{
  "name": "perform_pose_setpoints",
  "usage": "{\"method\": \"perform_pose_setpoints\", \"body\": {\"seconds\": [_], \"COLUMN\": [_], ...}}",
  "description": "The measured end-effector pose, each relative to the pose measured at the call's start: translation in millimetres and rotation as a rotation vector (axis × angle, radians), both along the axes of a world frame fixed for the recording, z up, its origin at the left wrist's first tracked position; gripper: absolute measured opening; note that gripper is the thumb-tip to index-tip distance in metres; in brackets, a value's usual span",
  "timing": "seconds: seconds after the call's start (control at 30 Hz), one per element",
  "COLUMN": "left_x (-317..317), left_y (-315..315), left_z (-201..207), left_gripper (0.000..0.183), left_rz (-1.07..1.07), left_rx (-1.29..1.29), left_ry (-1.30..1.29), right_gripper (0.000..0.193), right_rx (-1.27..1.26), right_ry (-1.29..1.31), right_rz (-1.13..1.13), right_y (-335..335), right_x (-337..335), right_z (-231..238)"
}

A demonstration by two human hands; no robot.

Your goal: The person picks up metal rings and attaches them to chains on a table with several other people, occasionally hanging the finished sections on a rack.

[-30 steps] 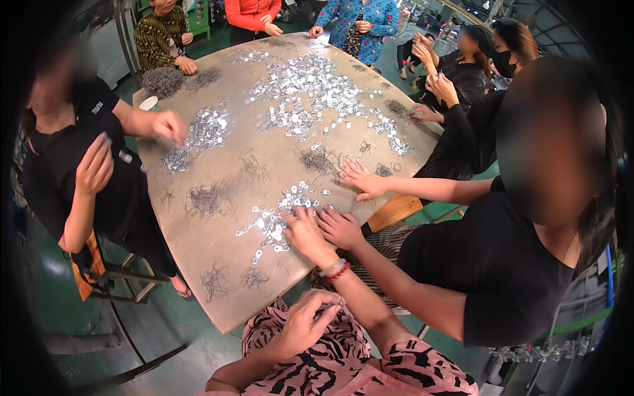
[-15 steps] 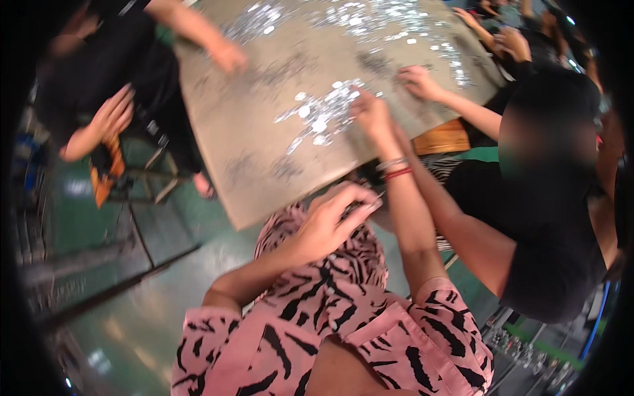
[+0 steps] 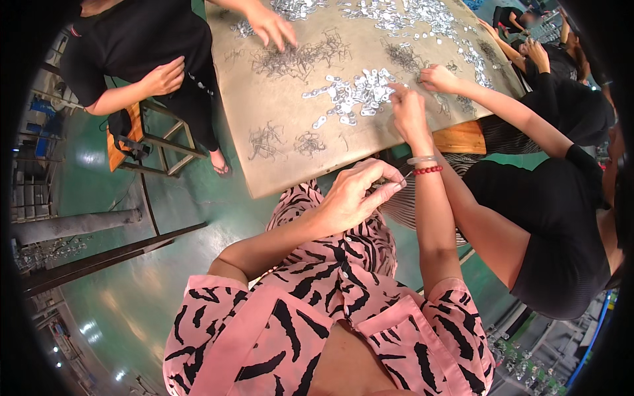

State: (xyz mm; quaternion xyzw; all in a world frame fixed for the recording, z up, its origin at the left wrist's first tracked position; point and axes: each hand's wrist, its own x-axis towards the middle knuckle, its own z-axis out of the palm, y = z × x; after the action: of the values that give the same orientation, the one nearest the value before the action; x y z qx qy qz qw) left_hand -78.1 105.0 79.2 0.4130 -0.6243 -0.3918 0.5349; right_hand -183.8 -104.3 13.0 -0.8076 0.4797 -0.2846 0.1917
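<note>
My left hand [image 3: 360, 195] is held in front of the table's near edge, over my lap. Its thumb and index finger pinch a thin wire piece, of which only a short end shows. At the right edge of a pile of flat silver metal tabs [image 3: 356, 92] is my right hand [image 3: 411, 115], a bracelet and red beads on its wrist. Its fingers are bent together with the index tip on the tabs; whatever lies between them is hidden. Small heaps of thin wire pieces [image 3: 266, 140] lie left of the tabs, near the front edge.
The table [image 3: 231, 99] is covered in brown sheet. A co-worker's hand [image 3: 274, 28] hovers over a wire heap [image 3: 297, 58] at the far left. On the right, another person's hand [image 3: 439, 78] is close to mine. More silver tabs [image 3: 422, 13] spread across the back. Wooden stools [image 3: 125, 148] stand alongside.
The view has shifted and sharpened. My left hand keeps its pinch, and my right hand stays at the tabs' edge. At the left, the co-worker's hand is now over the wire heap.
</note>
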Motion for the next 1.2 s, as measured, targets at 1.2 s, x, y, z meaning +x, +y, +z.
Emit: {"method": "perform_pose_setpoints", "body": {"seconds": [1.2], "left_x": [66], "left_y": [-90], "left_z": [-51], "left_gripper": [0.029], "left_rz": [0.348], "left_rx": [0.148], "left_ry": [-0.247], "right_gripper": [0.020], "right_rx": [0.425], "right_ry": [-1.165], "right_rz": [-0.035], "right_y": [134], "right_x": [-33], "right_z": [79]}}
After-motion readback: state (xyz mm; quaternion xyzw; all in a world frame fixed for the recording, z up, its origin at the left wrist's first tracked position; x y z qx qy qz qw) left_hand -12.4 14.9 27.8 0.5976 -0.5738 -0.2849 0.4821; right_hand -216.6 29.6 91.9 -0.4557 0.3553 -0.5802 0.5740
